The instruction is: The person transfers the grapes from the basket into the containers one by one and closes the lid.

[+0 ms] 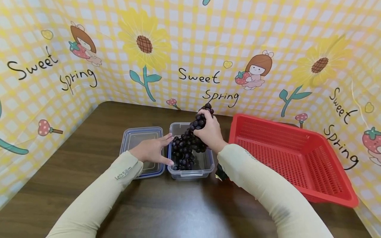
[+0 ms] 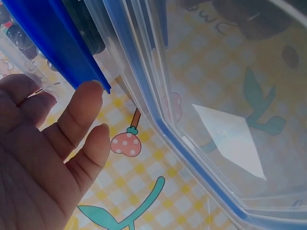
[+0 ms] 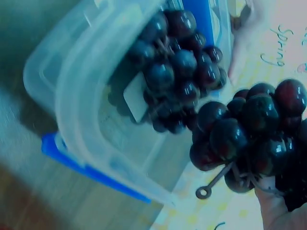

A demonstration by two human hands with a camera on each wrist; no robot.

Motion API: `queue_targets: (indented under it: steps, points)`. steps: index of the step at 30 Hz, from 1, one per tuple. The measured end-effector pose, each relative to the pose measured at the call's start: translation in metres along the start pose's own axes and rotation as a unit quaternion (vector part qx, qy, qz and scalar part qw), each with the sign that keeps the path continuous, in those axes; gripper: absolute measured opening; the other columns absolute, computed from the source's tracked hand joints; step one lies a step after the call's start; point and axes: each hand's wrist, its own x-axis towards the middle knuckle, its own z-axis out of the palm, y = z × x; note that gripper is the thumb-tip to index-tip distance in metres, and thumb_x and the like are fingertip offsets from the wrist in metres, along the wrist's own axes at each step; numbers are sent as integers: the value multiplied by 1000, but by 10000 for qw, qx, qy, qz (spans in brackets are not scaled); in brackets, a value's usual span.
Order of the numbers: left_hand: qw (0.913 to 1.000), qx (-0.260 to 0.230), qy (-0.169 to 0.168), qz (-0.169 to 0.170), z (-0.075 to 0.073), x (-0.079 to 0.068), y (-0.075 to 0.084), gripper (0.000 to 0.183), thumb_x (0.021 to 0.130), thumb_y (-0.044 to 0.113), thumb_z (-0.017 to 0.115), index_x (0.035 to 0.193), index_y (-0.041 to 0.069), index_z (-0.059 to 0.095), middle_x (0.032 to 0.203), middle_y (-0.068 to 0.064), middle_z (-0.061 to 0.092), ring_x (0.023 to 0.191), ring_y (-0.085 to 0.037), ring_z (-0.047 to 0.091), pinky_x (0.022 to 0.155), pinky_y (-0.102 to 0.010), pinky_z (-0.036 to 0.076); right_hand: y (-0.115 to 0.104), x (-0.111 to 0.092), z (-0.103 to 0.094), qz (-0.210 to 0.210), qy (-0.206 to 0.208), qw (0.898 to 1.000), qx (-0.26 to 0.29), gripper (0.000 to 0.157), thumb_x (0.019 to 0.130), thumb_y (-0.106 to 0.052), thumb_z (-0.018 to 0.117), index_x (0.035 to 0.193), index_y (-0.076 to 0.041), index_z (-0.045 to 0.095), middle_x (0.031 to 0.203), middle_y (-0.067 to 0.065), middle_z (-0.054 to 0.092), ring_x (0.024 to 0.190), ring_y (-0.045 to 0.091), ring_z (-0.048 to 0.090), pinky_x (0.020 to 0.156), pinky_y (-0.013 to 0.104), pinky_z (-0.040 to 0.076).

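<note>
A bunch of dark purple grapes (image 1: pixel 197 123) is gripped by my right hand (image 1: pixel 211 132), above the back right of a clear plastic container (image 1: pixel 190 173). In the right wrist view, this bunch (image 3: pixel 259 120) shows a stem with a small ring at its end. More dark grapes (image 1: pixel 181 152) lie in the container's left part. My left hand (image 1: pixel 153 150) is at the container's left side, fingers spread and thumb apart. The left wrist view has its fingers next to a blue latch (image 2: pixel 62 52); whether they touch it, I cannot tell.
Left of the container lies a clear, blue-edged lid or lidded box (image 1: pixel 143 134), partly behind the left hand. A red perforated basket (image 1: pixel 279 148) stands at the right. Some dark item (image 1: pixel 221 173) sits partly under the right sleeve. Patterned cloth (image 1: pixel 190 49) surrounds the brown table (image 1: pixel 172 205).
</note>
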Motion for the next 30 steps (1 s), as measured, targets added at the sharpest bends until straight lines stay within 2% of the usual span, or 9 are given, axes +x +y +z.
queue_targets:
  steps: [6, 11, 14, 19, 25, 30]
  points:
    - [10000, -33, 31, 38, 0, 2, 1, 102, 78, 63, 66, 151, 5, 25, 159, -11, 16, 130, -40, 41, 83, -47, 51, 1, -16, 4, 343, 164, 9992, -145, 54, 78, -7, 73, 124, -20, 49, 123, 20, 45, 98, 35, 50, 79, 47, 47]
    - [9999, -53, 67, 87, 2, 3, -1, 101, 78, 62, 66, 152, 6, 25, 158, -12, 17, 129, -39, 43, 75, -42, 52, 4, -26, 3, 445, 192, 9985, -266, 56, 77, -6, 74, 125, -19, 49, 124, 22, 46, 102, 37, 52, 82, 51, 49]
    - [9999, -68, 38, 67, 1, 1, -1, 101, 79, 61, 67, 152, 6, 24, 158, -12, 16, 128, -40, 44, 72, -39, 52, 6, -30, 4, 498, 149, 9984, -223, 57, 77, -6, 74, 126, -19, 49, 126, 22, 46, 103, 37, 51, 81, 49, 49]
    - [10000, -40, 48, 57, 0, 0, -2, 101, 78, 61, 67, 151, 5, 25, 158, -12, 16, 127, -40, 44, 71, -39, 52, 8, -35, 10, 498, 159, 9986, -123, 57, 76, -4, 74, 125, -18, 50, 124, 21, 47, 101, 35, 51, 78, 46, 49]
    - [10000, 0, 76, 54, 1, 1, -3, 101, 78, 62, 67, 151, 6, 25, 158, -12, 17, 130, -40, 41, 82, -46, 51, 11, -41, 20, 394, 142, 9991, -9, 56, 74, -3, 74, 123, -18, 51, 120, 20, 49, 97, 34, 51, 75, 44, 49]
    - [9999, 62, 88, 55, 4, 4, -4, 101, 78, 63, 66, 151, 7, 26, 158, -11, 17, 129, -40, 42, 81, -46, 51, 13, -43, 25, 364, 160, 9992, 16, 57, 74, -3, 74, 123, -17, 51, 120, 21, 50, 99, 34, 52, 76, 45, 49]
